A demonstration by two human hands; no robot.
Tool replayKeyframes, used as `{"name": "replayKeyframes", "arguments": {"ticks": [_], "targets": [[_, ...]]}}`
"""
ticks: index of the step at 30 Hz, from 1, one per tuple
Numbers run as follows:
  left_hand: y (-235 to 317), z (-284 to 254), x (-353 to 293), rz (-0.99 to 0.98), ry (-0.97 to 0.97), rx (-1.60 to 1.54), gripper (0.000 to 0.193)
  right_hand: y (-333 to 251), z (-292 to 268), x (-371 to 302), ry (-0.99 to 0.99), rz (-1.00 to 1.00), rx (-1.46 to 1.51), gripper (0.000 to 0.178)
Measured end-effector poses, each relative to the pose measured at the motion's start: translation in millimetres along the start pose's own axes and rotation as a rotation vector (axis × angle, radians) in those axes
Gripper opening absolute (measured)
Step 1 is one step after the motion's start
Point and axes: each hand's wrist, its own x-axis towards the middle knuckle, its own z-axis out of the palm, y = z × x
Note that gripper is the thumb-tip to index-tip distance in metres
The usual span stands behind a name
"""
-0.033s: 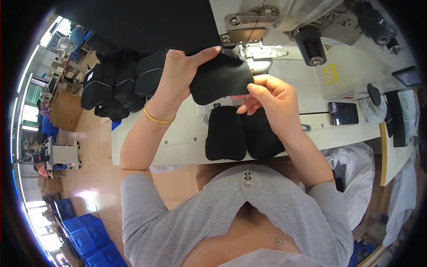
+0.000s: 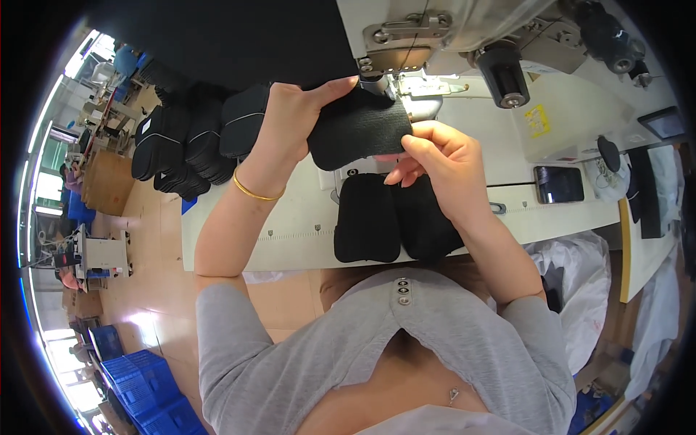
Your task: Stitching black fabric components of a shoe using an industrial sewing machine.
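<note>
A black, textured fabric piece (image 2: 362,134) with rounded corners is held between my two hands, its far edge close to the sewing machine's presser area (image 2: 380,85). My left hand (image 2: 291,116) grips its left side, thumb stretched along the far edge; the other fingers are hidden. On the right edge, my right hand (image 2: 448,161) pinches the piece between thumb and forefinger, with the remaining fingers loosely curled below. Nearer to me on the table lie two black rounded pieces, a left one (image 2: 367,219) and a right one (image 2: 429,225) partly under my right hand.
Tied bundles of black pieces (image 2: 159,141) stand at the table's left. A dark cylindrical machine part (image 2: 504,72) hangs at upper right. A phone (image 2: 559,185) lies on the white table (image 2: 290,243). Blue crates (image 2: 145,384) sit on the floor at lower left.
</note>
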Motion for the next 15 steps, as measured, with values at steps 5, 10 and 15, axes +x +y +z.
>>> {"name": "replayKeyframes", "arguments": {"ticks": [5, 10, 15], "targets": [[2, 4, 7, 0.039, -0.027, -0.075, 0.018, -2, 2, 2, 0.042, -0.027, -0.015, 0.017], [-1, 4, 13, 0.025, -0.068, -0.124, 0.021, 0, 2, 2, 0.043, -0.037, -0.001, 0.017], [-7, -3, 22, -0.103, -0.058, -0.113, 0.022, 2, 8, 1, 0.044, -0.039, -0.001, 0.017]]}}
